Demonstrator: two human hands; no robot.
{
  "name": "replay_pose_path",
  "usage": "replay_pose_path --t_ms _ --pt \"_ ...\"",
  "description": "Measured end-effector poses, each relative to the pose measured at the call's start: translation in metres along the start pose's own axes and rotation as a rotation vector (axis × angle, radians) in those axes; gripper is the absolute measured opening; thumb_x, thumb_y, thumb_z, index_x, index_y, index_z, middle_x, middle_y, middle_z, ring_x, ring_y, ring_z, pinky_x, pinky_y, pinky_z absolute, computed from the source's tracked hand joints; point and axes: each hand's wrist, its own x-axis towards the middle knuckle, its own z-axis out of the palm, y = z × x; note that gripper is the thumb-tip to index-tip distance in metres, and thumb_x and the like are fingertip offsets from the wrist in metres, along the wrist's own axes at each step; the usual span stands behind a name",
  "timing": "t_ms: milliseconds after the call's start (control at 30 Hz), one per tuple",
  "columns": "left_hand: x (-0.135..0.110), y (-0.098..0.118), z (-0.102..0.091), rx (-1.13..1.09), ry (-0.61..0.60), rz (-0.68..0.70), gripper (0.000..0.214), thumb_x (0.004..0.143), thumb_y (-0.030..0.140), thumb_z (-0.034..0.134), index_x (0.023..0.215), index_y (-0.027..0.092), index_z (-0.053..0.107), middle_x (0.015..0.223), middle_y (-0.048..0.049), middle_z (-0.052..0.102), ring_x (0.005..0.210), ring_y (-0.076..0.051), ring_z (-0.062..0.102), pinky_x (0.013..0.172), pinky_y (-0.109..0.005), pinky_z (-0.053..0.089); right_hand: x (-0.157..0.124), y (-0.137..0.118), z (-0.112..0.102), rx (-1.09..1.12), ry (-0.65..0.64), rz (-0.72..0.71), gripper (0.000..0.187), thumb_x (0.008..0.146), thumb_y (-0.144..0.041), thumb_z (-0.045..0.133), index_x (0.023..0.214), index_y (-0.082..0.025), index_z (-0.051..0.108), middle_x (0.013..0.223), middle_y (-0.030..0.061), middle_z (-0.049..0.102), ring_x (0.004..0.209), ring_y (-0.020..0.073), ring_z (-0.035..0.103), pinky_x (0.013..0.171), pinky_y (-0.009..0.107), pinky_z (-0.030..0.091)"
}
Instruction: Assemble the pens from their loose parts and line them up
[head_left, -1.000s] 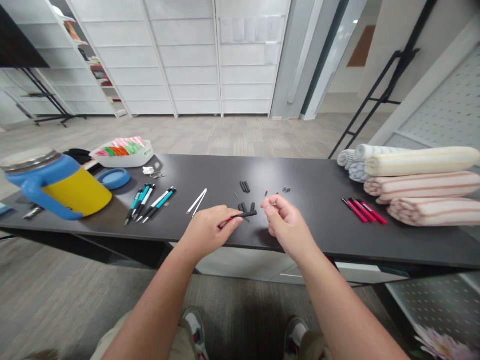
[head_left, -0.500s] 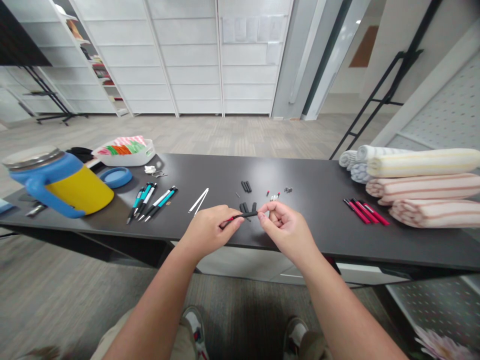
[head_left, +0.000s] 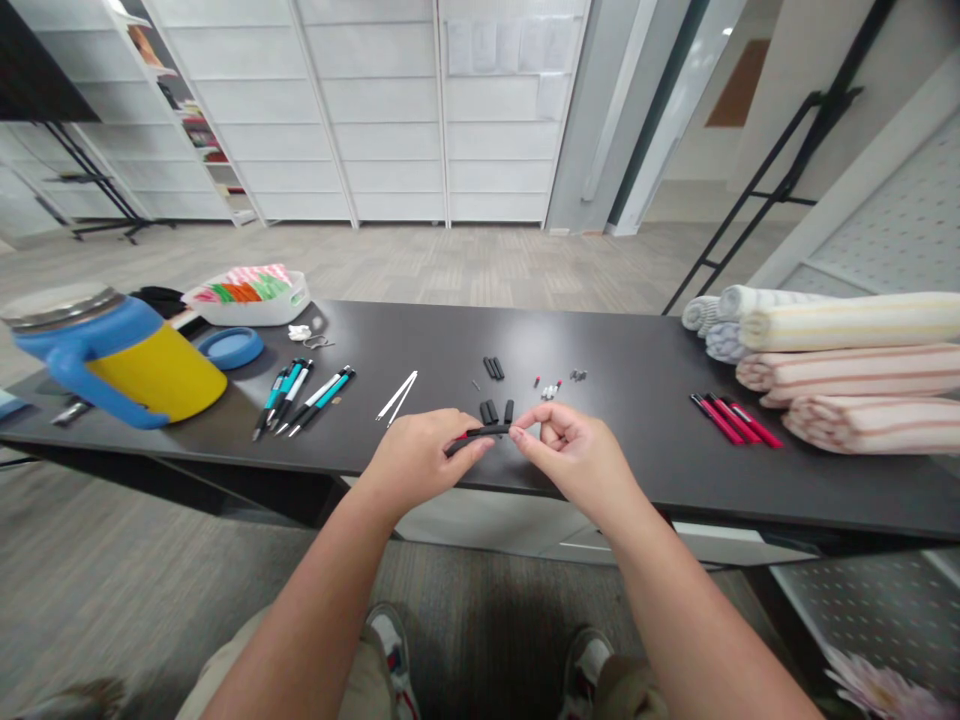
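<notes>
My left hand point(head_left: 420, 455) is closed around a slim pen point(head_left: 487, 431) with a red section and a black end, held level above the table's front edge. The thumb and finger of my right hand point(head_left: 574, 455) pinch the pen's black end; whether a tiny part sits between them is hidden. Just behind the pen lie short black tubes point(head_left: 492, 411), and beyond them a few black pieces point(head_left: 493, 368). Small white pieces with red ends point(head_left: 550, 391) and little metal bits point(head_left: 578, 375) lie past my right hand. Thin white sticks point(head_left: 397, 398) lie beyond my left hand.
Teal, white and black pens point(head_left: 304, 400) lie to the left, near a yellow-and-blue mug point(head_left: 176, 365) and a white basket point(head_left: 259, 312). Several red barrels point(head_left: 739, 420) and rolled striped towels point(head_left: 855, 370) are at the right of the dark table point(head_left: 637, 400).
Both hands keep their hold on the pen, and my right fingertips have shifted slightly left along with its end. The view has moved a little.
</notes>
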Motion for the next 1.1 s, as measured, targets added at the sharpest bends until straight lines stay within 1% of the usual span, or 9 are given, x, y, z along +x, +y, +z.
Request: replay_pose_path --t_ms 67,200,400,533,767,967,1100 --pt "0.0001 0.0001 0.0001 0.003 0.004 -0.001 0.027 0.103 0.045 0.062 0.111 0.024 0.076 0.103 -0.0023 0.081 0.086 -0.018 0.074 0.074 -0.029 0.048 0.0002 -0.0011 0.0004 -0.018 0.001 0.000 0.029 0.088 -0.046 0.070 0.090 -0.018 0.077 0.054 -0.0084 0.034 0.051 0.0110 0.030 0.051 0.026 0.025" --pt "0.0001 0.0010 -0.0004 0.019 0.002 -0.006 0.026 0.102 0.046 0.064 0.108 0.024 0.076 0.098 -0.0021 0.080 0.084 -0.019 0.074 0.072 -0.029 0.047 0.0016 -0.0003 0.0002 -0.039 -0.043 0.002 0.030 0.089 -0.046 0.069 0.093 -0.018 0.079 0.055 -0.0082 0.034 0.052 0.0111 0.031 0.052 0.026 0.025" --pt "-0.0006 0.0011 0.0001 0.018 -0.020 -0.007 0.027 0.101 0.048 0.066 0.108 0.024 0.076 0.104 -0.0024 0.081 0.092 -0.021 0.075 0.079 -0.030 0.050 0.0019 0.0037 0.0006 -0.043 -0.082 0.005 0.031 0.090 -0.047 0.069 0.098 -0.018 0.079 0.057 -0.0087 0.034 0.052 0.0108 0.031 0.052 0.026 0.026" --pt "0.0000 0.0023 -0.0002 0.000 -0.039 -0.020 0.026 0.099 0.048 0.069 0.109 0.025 0.077 0.106 -0.0020 0.082 0.094 -0.021 0.076 0.079 -0.030 0.051 0.0018 0.0030 0.0011 -0.032 -0.106 0.010 0.030 0.089 -0.046 0.070 0.096 -0.018 0.076 0.056 -0.0093 0.034 0.052 0.0104 0.030 0.052 0.026 0.025" --pt "-0.0002 0.0048 -0.0004 -0.017 -0.078 -0.033 0.028 0.097 0.050 0.070 0.111 0.027 0.077 0.110 0.0000 0.083 0.098 -0.021 0.077 0.082 -0.029 0.050 0.0024 0.0015 0.0006 0.014 -0.199 0.029 0.025 0.086 -0.044 0.072 0.088 -0.019 0.071 0.056 -0.0103 0.031 0.052 0.0098 0.025 0.050 0.025 0.020" --pt "-0.0007 0.0044 0.0004 -0.003 -0.073 -0.039 0.030 0.096 0.053 0.071 0.113 0.028 0.077 0.108 0.0010 0.083 0.096 -0.021 0.078 0.079 -0.029 0.049 0.0022 0.0012 0.0007 -0.001 -0.213 0.026 0.024 0.086 -0.042 0.072 0.087 -0.019 0.071 0.055 -0.0104 0.031 0.052 0.0097 0.025 0.050 0.025 0.021" --pt "-0.0013 0.0044 0.0006 -0.002 -0.059 -0.042 0.029 0.096 0.051 0.072 0.114 0.028 0.076 0.107 0.0014 0.083 0.094 -0.020 0.078 0.078 -0.029 0.049 0.0030 -0.0013 0.0022 -0.007 -0.209 0.016 0.023 0.086 -0.042 0.072 0.087 -0.019 0.072 0.054 -0.0105 0.031 0.051 0.0096 0.026 0.049 0.025 0.021"
